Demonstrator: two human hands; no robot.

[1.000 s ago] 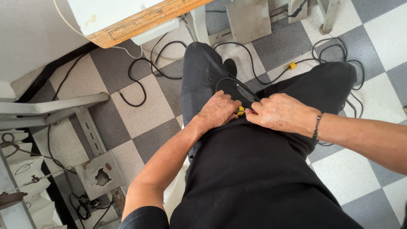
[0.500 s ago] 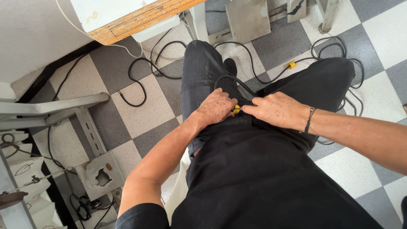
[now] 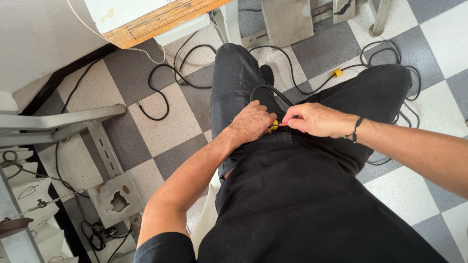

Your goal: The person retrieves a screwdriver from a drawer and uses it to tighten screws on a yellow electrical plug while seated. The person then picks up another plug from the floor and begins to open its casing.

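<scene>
My left hand (image 3: 253, 124) rests curled on my lap, fingers pressed together around a small yellow connector (image 3: 274, 125), which sits between both hands on the black trousers (image 3: 312, 195). My right hand (image 3: 314, 119), at three o'clock from it, pinches a thin red piece (image 3: 282, 124) between thumb and forefinger. A black cable (image 3: 265, 90) loops off toward twelve o'clock. I judge it best to keep the left grip steady and the right pinch in line with the connector, not twisting.

floor (image 3: 161, 126): grey-white checkered tiles | black cables (image 3: 161, 97) looped near top edge | metal pedal (image 3: 287, 22) at top edge | wooden ruler edge (image 3: 161, 22) top-left corner
</scene>
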